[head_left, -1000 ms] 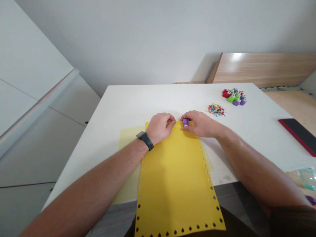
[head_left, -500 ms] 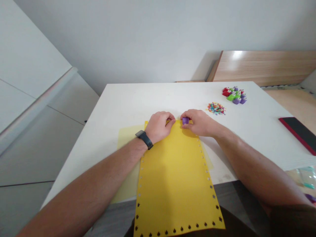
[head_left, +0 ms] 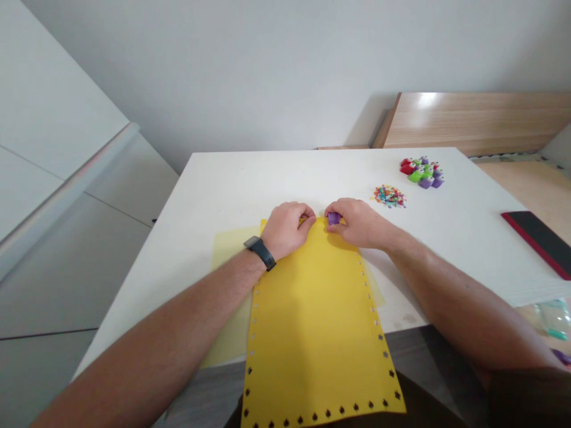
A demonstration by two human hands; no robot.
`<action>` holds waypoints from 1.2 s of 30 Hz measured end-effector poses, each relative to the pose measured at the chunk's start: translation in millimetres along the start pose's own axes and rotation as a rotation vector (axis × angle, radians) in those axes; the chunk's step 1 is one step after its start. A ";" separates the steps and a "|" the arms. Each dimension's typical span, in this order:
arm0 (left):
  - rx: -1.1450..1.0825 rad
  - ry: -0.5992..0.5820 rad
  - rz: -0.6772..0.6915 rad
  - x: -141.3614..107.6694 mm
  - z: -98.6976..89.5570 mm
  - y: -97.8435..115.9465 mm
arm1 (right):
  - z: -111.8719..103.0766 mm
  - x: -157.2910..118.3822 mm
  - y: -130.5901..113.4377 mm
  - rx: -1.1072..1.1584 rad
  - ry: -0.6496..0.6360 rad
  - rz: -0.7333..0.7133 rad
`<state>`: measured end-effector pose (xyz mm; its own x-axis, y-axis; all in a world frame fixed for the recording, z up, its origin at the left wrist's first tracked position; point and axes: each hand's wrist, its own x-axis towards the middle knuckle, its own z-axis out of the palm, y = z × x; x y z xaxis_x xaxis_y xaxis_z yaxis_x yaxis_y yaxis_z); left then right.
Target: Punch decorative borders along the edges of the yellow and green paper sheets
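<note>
A yellow sheet of paper [head_left: 316, 309] with small shapes punched along its sides and near edge lies over the table's front edge and hangs toward me. My left hand [head_left: 289, 227] pinches its far edge between thumb and fingers; a dark watch is on that wrist. At the far right corner my right hand [head_left: 354, 221] is closed around a small purple craft punch [head_left: 333, 219], set on the sheet's far edge. The fingers partly hide the punch and the edge beneath it. A paler yellow sheet [head_left: 232, 333] lies underneath, sticking out at the left.
On the white table [head_left: 250, 178], a pile of colourful paper cutouts [head_left: 389, 196] lies beyond my right hand. Several red, green and purple punches [head_left: 423, 172] cluster farther back. A dark tablet-like object with red edges [head_left: 537, 241] lies at the right.
Both hands keep their grip at the far edge of the sheet. The purple punch looks slightly turned or pressed in my right hand; the rest is almost unchanged.
</note>
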<state>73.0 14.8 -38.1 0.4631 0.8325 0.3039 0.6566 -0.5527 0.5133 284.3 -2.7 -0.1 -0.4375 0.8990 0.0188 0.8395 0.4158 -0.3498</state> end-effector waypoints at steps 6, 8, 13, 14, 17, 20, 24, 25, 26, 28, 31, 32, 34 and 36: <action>0.015 -0.008 -0.007 -0.7 -0.9 1.0 | 1.6 0.7 0.5 -0.002 0.011 -0.002; 0.017 -0.003 0.004 -0.9 -0.4 0.4 | 2.2 1.0 0.7 -0.001 0.017 -0.007; 0.026 -0.007 0.013 -0.9 -0.2 -0.4 | 2.6 1.0 -0.3 -0.003 0.022 -0.010; 0.027 -0.008 0.014 -1.0 -0.3 -0.4 | 2.5 0.9 -0.4 -0.005 0.027 -0.012; 0.027 -0.008 0.021 -1.1 -0.6 -0.4 | 1.2 0.8 -0.5 0.006 0.037 -0.016; 0.023 -0.001 0.021 -1.0 -0.5 -0.5 | -1.5 0.6 -0.2 0.025 0.009 -0.014; 0.018 0.004 0.022 -0.7 -0.8 -0.3 | -5.8 -0.1 0.1 0.027 -0.012 -0.014; 0.018 0.002 0.021 -0.8 -1.0 -0.2 | -6.9 -0.3 0.2 0.027 -0.015 -0.011; 0.017 0.000 0.020 -0.9 -1.2 -0.1 | -8.1 -0.5 0.3 0.026 -0.021 -0.006; 0.018 -0.003 0.017 -1.2 -1.6 0.0 | -10.8 -1.0 0.8 0.024 -0.036 0.012; 0.017 0.000 0.012 -1.7 -1.4 -0.3 | -15.5 -2.0 2.5 0.027 -0.052 0.039; 0.014 0.001 0.011 -1.8 -1.2 -0.5 | -16.8 -2.4 3.4 0.028 -0.057 0.042; 0.008 0.004 0.012 -1.9 -0.6 -0.8 | -18.8 -2.8 5.5 0.028 -0.066 0.043; 0.004 0.007 0.013 -1.9 -0.2 -1.0 | -19.5 -2.9 7.6 0.029 -0.072 0.041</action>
<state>71.4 13.8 -38.9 0.4676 0.8256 0.3157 0.6531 -0.5634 0.5060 298.3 0.6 15.4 -0.4259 0.9025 -0.0636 0.8481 0.3738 -0.3755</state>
